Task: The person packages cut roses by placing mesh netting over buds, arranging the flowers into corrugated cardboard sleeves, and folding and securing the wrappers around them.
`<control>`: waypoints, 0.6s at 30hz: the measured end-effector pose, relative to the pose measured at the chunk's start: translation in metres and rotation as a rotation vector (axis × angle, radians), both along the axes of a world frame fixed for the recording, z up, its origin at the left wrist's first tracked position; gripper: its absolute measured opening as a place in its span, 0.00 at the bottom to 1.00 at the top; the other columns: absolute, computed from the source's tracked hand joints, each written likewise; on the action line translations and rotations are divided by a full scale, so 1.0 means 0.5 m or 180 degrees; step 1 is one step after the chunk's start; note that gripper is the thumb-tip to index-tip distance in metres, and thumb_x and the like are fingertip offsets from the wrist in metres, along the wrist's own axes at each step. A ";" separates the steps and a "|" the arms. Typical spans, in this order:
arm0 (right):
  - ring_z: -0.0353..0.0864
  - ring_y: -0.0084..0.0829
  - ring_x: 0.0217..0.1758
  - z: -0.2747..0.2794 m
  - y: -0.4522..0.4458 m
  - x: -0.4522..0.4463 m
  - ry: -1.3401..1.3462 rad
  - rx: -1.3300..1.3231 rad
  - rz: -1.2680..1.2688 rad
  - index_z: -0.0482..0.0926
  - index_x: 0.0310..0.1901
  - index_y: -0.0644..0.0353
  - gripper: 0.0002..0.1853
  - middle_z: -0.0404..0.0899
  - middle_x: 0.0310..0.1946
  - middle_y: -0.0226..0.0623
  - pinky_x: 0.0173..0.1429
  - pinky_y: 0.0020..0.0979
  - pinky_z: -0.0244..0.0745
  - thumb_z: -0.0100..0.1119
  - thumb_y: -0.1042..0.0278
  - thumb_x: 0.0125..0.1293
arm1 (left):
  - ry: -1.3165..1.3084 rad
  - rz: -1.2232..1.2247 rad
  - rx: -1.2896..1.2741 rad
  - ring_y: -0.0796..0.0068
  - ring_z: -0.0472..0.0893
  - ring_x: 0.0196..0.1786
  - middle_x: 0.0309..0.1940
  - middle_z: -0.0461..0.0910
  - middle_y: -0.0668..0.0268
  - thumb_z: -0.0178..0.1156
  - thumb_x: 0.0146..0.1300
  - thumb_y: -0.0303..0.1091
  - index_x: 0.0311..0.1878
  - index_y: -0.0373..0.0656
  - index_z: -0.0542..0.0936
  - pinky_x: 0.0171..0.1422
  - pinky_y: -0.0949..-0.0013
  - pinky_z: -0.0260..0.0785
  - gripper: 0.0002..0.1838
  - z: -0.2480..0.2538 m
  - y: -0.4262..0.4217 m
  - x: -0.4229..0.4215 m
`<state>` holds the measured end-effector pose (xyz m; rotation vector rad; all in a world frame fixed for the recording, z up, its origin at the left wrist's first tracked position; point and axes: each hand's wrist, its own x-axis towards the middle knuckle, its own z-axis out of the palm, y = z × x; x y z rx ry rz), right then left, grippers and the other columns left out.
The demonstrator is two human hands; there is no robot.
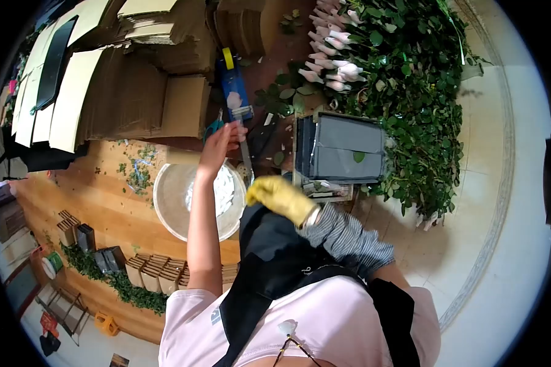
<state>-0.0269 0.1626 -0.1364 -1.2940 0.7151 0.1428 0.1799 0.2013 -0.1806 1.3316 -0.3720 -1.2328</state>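
Observation:
My bare left hand point(219, 147) is at the near end of a blue tape dispenser point(234, 85) with a yellow roll. Its fingertips close on the upper part of a narrow, shiny strip of tape point(247, 160). Below and to the right, my right hand point(281, 199), in a yellow glove, has its fingers pinched at the strip's lower end. Teal-handled scissors point(213, 127) lie beside the dispenser, partly hidden by my left hand. Under my left forearm stands a white bucket point(165, 211) with white pieces inside.
Cardboard sleeves point(128, 92) are stacked at the left. A grey box point(349, 150) stands on the right, beside leafy stems point(422, 122) and wrapped pink flower heads point(333, 58). Loose leaves litter the table point(281, 134). More cardboard packs point(159, 272) line the wooden floor.

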 end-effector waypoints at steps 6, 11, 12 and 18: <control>0.82 0.36 0.36 0.058 -0.043 0.023 -0.0319 -0.1141 0.0142 0.80 0.38 0.62 0.11 0.81 0.31 0.43 0.42 0.37 0.75 0.54 0.62 0.68 | -0.0810 0.0324 0.0557 0.82 0.79 0.28 0.28 0.85 0.65 0.61 0.68 0.36 0.41 0.35 0.86 0.32 0.75 0.68 0.12 -0.086 -0.079 -0.002; 0.83 0.45 0.37 0.171 -0.094 0.008 -0.0737 -0.1447 -0.0057 0.82 0.34 0.59 0.09 0.84 0.33 0.43 0.44 0.42 0.76 0.58 0.63 0.64 | -0.0028 0.0206 0.0724 0.88 0.73 0.24 0.30 0.83 0.72 0.61 0.72 0.40 0.51 0.41 0.85 0.25 0.83 0.59 0.14 -0.066 -0.093 -0.066; 0.82 0.44 0.37 0.179 -0.093 -0.030 -0.0931 -0.1548 -0.0092 0.81 0.34 0.60 0.09 0.83 0.32 0.43 0.44 0.41 0.76 0.58 0.63 0.66 | 0.0147 0.0398 0.0402 0.88 0.73 0.25 0.30 0.84 0.72 0.61 0.72 0.39 0.51 0.40 0.85 0.26 0.83 0.60 0.14 -0.037 -0.093 -0.082; 0.84 0.30 0.39 0.218 -0.175 -0.342 -0.1370 -0.1053 -0.0499 0.80 0.38 0.67 0.14 0.83 0.33 0.38 0.46 0.30 0.78 0.51 0.64 0.77 | -0.1535 -0.0593 -0.0103 0.84 0.78 0.40 0.41 0.86 0.68 0.60 0.71 0.32 0.47 0.35 0.87 0.44 0.78 0.68 0.11 0.291 -0.226 -0.224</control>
